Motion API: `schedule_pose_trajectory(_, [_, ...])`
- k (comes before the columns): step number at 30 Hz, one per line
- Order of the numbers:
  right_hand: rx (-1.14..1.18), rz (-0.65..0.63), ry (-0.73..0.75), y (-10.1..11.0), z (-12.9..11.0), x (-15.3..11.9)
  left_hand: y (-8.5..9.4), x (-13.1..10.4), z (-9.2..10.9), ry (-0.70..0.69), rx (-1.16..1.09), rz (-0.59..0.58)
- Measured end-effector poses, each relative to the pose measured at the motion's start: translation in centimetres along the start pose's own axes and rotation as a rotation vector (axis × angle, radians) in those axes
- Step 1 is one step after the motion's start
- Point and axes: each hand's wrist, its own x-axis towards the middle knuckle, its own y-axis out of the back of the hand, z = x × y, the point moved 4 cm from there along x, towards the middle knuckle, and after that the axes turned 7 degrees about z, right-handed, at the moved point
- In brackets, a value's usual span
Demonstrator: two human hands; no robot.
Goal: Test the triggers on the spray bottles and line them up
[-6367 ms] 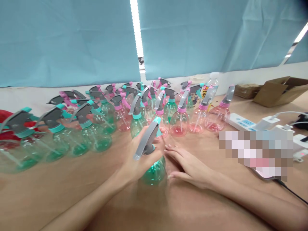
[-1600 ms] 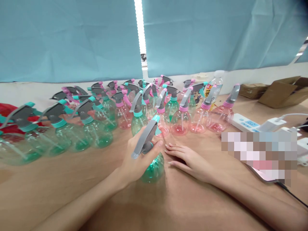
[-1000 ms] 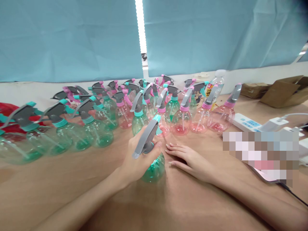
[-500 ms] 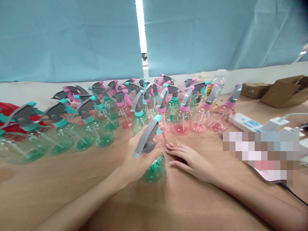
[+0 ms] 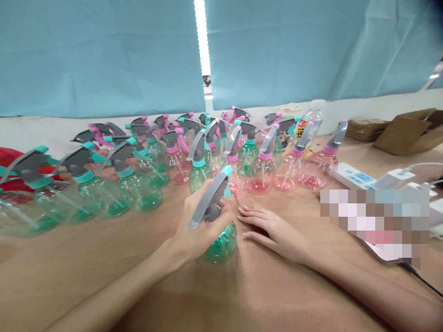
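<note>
A green spray bottle [image 5: 221, 244] with a grey trigger and turquoise nozzle stands at the middle of the table. My left hand [image 5: 197, 226] is closed around its neck, just below the spray head, and hides part of the collar. To the right of that bottle, my right hand [image 5: 273, 230] lies on the tabletop with its fingers stretched out, holding nothing. Its fingertips come close to the bottle without touching it. Right behind the held bottle are another green spray bottle [image 5: 200, 177] and a pink spray bottle [image 5: 260, 180].
Several green spray bottles [image 5: 140, 196] line the left, and more pink and green ones crowd the back. On the right are a white power strip [image 5: 356, 175], a phone-like device [image 5: 380, 253] with a blurred-out screen, a clear drink bottle [image 5: 314, 120] and an open cardboard box [image 5: 410, 133].
Hardly anything differs. The view has shifted very slightly, while my left hand keeps its grip on the green spray bottle and my right hand stays flat.
</note>
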Motion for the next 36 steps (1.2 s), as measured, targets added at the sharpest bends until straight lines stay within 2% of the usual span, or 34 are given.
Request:
schedule_pose_trajectory(13, [0.005,0.017,0.010,-0.10,0.14,0.00,0.01,-0.07,0.37,0.026,0.054,-0.017])
schedule_pose_trajectory(26, [0.016,0.021,0.001,0.23,-0.23,0.02,0.00,0.03,0.06,0.043,-0.034,-0.034])
schedule_pose_trajectory(36, [0.009,0.013,0.006,0.09,-0.11,0.00,-0.06,-0.24,-0.41,0.055,0.004,-0.027])
